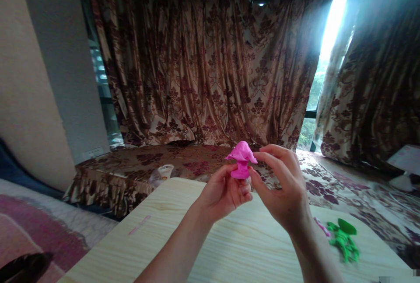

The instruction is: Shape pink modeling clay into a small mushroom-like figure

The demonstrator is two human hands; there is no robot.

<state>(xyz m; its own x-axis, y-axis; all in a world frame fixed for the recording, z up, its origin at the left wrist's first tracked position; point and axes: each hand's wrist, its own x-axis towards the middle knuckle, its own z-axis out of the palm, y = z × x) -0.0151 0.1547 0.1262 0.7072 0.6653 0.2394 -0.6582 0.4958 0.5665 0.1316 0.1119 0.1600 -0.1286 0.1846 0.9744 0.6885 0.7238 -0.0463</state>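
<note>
A pink clay mushroom shape [242, 159] is held up above the light wooden table [183, 235]. My left hand [221, 193] grips its stem from below with closed fingers. My right hand [282, 186] pinches the right edge of its cap between thumb and forefinger. Both hands meet at the middle of the view, above the table's far edge.
Green clay pieces [343, 237] and a thin pink tool [322, 227] lie on the table at the right. A pink strip [139, 225] lies at its left. Beyond it are a clear plastic bag [161, 174], a patterned covered platform [138, 165] and heavy curtains [210, 68]. A white lamp [405, 165] stands at far right.
</note>
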